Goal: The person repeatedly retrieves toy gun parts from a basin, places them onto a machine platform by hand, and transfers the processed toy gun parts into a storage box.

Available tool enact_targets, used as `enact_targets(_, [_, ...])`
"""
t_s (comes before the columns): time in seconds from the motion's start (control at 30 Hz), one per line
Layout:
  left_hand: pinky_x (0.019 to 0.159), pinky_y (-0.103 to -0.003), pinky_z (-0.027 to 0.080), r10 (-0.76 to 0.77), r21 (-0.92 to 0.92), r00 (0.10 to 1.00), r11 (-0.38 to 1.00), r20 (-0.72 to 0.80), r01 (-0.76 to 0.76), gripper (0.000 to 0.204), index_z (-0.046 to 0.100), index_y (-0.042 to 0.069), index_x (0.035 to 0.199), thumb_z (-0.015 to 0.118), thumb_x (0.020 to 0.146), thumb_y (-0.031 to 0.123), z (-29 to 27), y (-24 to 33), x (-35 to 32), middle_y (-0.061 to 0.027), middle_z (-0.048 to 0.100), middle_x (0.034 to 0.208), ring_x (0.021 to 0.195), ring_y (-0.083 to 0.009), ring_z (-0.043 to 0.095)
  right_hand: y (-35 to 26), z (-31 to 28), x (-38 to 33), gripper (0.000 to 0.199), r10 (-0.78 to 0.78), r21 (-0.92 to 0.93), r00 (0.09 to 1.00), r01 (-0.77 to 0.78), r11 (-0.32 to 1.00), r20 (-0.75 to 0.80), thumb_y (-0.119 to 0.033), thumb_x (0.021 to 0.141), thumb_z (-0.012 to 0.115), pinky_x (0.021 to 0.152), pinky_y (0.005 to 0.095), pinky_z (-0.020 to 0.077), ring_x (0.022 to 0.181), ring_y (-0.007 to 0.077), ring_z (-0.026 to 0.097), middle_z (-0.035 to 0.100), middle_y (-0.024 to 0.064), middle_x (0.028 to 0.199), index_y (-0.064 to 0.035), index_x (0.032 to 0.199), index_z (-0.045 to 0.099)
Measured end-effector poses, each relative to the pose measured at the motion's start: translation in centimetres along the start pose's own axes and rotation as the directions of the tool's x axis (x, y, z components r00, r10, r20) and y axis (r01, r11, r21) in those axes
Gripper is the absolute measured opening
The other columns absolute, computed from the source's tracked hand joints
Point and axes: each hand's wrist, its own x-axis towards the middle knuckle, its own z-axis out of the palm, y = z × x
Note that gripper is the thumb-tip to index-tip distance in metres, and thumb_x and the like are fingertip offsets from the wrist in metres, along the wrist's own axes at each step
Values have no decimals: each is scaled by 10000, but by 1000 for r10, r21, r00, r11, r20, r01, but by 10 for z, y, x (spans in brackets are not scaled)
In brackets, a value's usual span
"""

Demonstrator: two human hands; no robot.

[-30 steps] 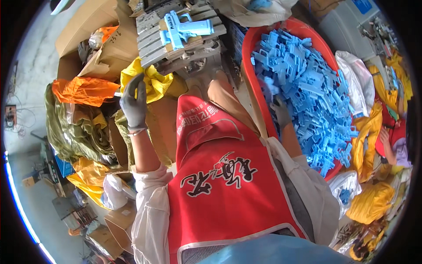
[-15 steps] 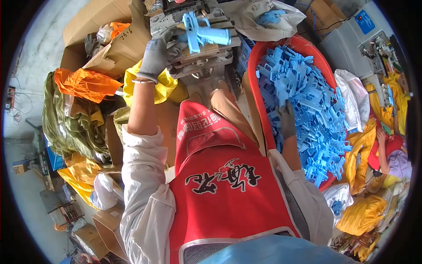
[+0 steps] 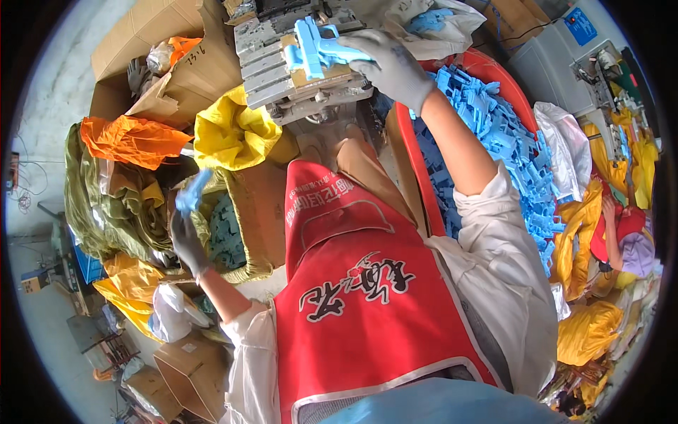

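Slotted grey metal bed (image 3: 260, 63), top of frame. On it: a tan block (image 3: 302, 79), and on that a blue toy pistol (image 3: 312, 51), lying flat, grip pointing right. Red tub (image 3: 521, 88) to the right carries heaped blue pieces (image 3: 498, 134).

Shows characters (image 3: 357, 288) on red cloth apron (image 3: 374, 332); left beyond it, handwritten digits (image 3: 200, 55) on brown cardboard box (image 3: 194, 83); right, print (image 3: 580, 23) on blue rectangular label (image 3: 583, 31).
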Motion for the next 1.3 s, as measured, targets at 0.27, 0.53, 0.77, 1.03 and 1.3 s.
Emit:
enact_targets(0.27, [922,-317,473,-247,-87,969,965,6,246,328,613,-23,1157,537,962,229,-18,-74,-40,-122,636,1150,1033,-214,602,15,-11,-8,428,-187,25,980,186,982,70,-211,890,609,877,357,476,1046,304,585,567,131,1219,-121,1301,535])
enact_targets(0.53, [896,-291,479,-33,-258,920,955,390,144,315,602,-43,1169,526,965,184,60,5,-26,-100,645,1130,1008,-183,606,55,-57,-197,424,752,-125,612,-749,650,246,-330,940,530,848,372,482,990,267,618,649,134,1066,-103,1299,526])
enact_targets(0.77, [868,-293,490,131,-157,823,986,552,-51,317,609,-32,1174,522,967,192,114,39,-18,-102,662,1104,977,-183,631,19,-47,-384,435,850,-307,122,-899,314,513,-283,903,534,837,373,488,935,266,633,658,128,1072,-129,1310,512])
enact_targets(1.03, [861,-303,483,207,-61,796,976,569,-210,306,629,-4,1163,525,965,205,103,49,-35,-95,676,1087,978,-173,633,22,26,-429,438,924,-184,348,-909,374,159,-299,839,601,868,389,497,989,280,647,667,171,1013,-77,1214,565])
enact_targets(1.3, [899,-289,469,119,-170,825,985,552,-28,317,597,-27,1199,519,967,175,94,54,-35,-94,644,1146,1025,-171,603,56,-15,-387,382,978,695,-56,-712,101,-199,-272,840,680,576,243,480,668,122,622,656,16,885,-29,1114,570])
